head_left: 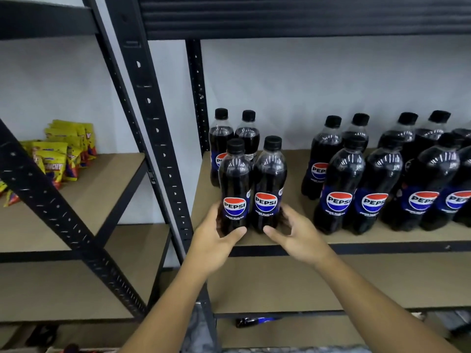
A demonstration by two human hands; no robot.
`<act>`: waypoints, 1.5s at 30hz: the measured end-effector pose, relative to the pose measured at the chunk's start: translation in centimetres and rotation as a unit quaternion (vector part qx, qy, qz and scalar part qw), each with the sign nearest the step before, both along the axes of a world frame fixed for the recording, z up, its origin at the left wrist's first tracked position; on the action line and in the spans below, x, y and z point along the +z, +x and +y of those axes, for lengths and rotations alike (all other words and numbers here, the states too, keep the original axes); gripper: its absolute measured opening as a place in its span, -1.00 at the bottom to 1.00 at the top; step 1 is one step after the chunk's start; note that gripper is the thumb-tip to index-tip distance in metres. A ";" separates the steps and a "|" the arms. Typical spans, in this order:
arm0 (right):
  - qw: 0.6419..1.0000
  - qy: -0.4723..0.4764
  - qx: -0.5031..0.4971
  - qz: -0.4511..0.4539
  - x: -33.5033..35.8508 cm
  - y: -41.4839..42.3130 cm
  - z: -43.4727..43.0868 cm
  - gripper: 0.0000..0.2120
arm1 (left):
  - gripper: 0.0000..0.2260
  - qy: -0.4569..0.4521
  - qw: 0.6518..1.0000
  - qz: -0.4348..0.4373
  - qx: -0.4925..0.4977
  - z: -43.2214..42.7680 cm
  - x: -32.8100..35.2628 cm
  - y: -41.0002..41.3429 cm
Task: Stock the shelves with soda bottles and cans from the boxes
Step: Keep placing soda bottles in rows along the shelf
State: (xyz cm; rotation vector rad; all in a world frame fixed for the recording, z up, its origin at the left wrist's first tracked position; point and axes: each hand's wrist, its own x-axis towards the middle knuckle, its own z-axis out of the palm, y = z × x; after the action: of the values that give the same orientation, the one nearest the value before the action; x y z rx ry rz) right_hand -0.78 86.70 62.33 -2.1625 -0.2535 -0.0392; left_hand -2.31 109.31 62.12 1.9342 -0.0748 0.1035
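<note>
Two dark Pepsi bottles stand upright side by side at the front left of the brown shelf board [300,235]. My left hand [216,238] wraps the base of the left bottle [234,189], thumb across its front. My right hand [298,233] cups the base of the right bottle [269,184], thumb under its label. Two more bottles [234,138] stand just behind them. A larger group of several Pepsi bottles [382,179] fills the shelf's right side.
Black slotted uprights [158,138] frame the shelf on the left. The neighbouring rack holds yellow snack bags [63,154]. A lower shelf board [280,284] lies beneath, and a bottle [254,321] lies on its side farther down. A gap separates the two bottle groups.
</note>
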 end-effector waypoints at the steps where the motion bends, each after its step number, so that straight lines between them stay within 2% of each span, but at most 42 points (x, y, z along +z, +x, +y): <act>1: 1.000 0.000 -0.001 -0.002 0.0 0.0 0.0 -0.42 | -0.39 -0.005 1.000 -0.002 0.006 0.0 -0.1 -0.1; 7: 1.000 0.000 -0.014 -0.008 -0.4 0.0 -0.1 -0.37 | -0.37 -0.020 0.999 -0.020 0.021 -0.3 -0.6 -0.4; 13: 1.000 0.009 -0.005 0.008 -0.6 0.2 0.1 -0.25 | -0.47 -0.011 0.998 -0.042 0.044 -0.5 -0.8 -1.4; 17: 1.000 -0.005 0.001 0.001 -0.5 0.0 0.2 -0.27 | -0.44 -0.013 0.996 -0.059 0.068 -0.5 -1.3 -1.7; 22: 1.000 0.008 0.015 -0.004 -0.6 -0.1 0.1 -0.33 | -0.45 0.032 0.995 -0.070 0.063 0.0 -1.9 -1.8; 35: 0.999 0.029 0.003 0.019 -0.3 -0.1 0.3 -0.32 | -0.43 0.060 0.994 -0.072 0.049 0.3 -1.7 -1.9; 45: 0.998 0.023 0.026 0.048 0.9 -0.7 -0.3 -0.33 | -0.44 0.091 0.991 -0.085 0.051 0.1 0.9 -3.9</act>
State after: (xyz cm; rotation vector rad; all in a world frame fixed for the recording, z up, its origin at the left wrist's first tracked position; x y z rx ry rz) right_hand -1.45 86.37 63.22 -2.1050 -0.2517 0.0878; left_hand -6.24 109.38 63.02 2.1080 -0.1016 0.3407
